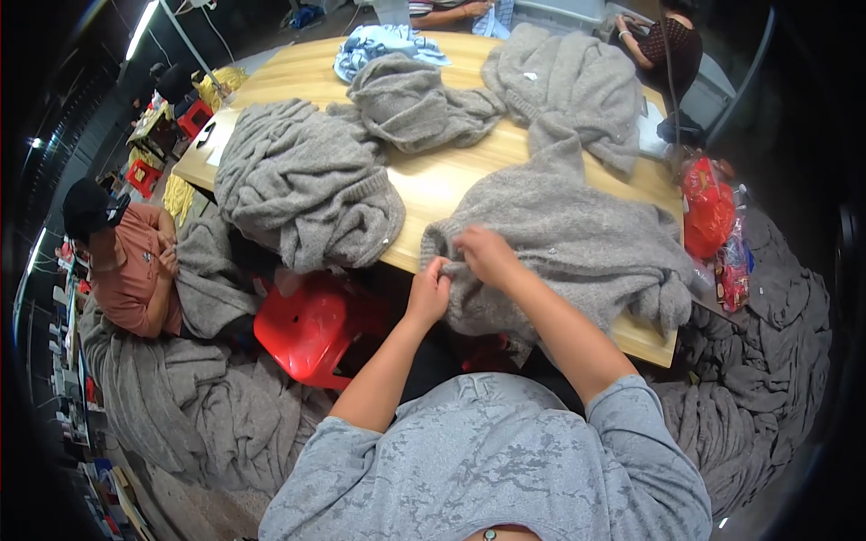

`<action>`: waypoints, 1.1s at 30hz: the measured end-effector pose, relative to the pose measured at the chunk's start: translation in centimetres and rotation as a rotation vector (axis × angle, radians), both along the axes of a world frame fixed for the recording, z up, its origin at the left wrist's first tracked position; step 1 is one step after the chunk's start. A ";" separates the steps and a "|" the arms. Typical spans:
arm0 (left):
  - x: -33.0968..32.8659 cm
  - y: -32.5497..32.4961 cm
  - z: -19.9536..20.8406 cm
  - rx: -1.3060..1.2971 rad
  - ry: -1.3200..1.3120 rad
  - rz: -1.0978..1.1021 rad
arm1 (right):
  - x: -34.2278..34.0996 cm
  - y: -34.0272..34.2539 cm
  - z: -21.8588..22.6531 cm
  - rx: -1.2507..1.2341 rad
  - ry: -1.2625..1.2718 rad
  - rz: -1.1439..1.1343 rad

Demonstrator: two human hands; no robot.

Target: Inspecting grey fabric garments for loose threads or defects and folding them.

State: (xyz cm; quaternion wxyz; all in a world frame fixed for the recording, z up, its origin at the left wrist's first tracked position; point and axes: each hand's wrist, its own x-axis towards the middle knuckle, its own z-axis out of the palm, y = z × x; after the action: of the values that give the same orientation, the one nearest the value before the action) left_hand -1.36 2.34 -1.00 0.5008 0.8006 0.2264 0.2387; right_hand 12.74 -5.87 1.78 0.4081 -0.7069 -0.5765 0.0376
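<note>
A grey knit sweater (pixel 577 239) lies spread at the near edge of the wooden table (pixel 417 194), its ribbed edge toward my left. My left hand (pixel 430 293) pinches that edge from below, fingers closed on the knit. Just above and to the right, my right hand (pixel 485 255) is closed on the same ribbed part, fingertips pressed into the fabric. Small pale specks show on the sweater's upper side. Whether anything tiny sits between my fingers is hidden.
More grey knits lie piled on the table, a large heap (pixel 302 185) at left. A blue cloth (pixel 388 50) is at the far edge. A red stool (pixel 311 325) stands left of me, near a seated person (pixel 135 261). Red plastic bags (pixel 708 212) hang at right above grey garments (pixel 767 361).
</note>
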 end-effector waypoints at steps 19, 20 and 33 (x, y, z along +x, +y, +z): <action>2.4 1.7 -1.0 0.303 -0.114 0.132 | 3.4 4.8 0.7 -0.624 0.673 -0.110; 2.5 1.7 -1.2 0.299 -0.141 0.130 | 3.3 4.8 0.8 -0.617 0.772 -0.119; 2.7 2.4 -1.8 -0.004 -0.160 0.125 | 2.3 4.8 0.4 -0.649 0.838 -0.143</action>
State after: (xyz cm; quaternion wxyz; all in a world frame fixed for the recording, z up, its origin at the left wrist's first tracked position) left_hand 1.31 4.71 -2.76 0.5029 0.7623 0.2358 0.3322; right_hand 15.01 -1.09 2.14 0.3654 -0.7587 -0.2735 0.4649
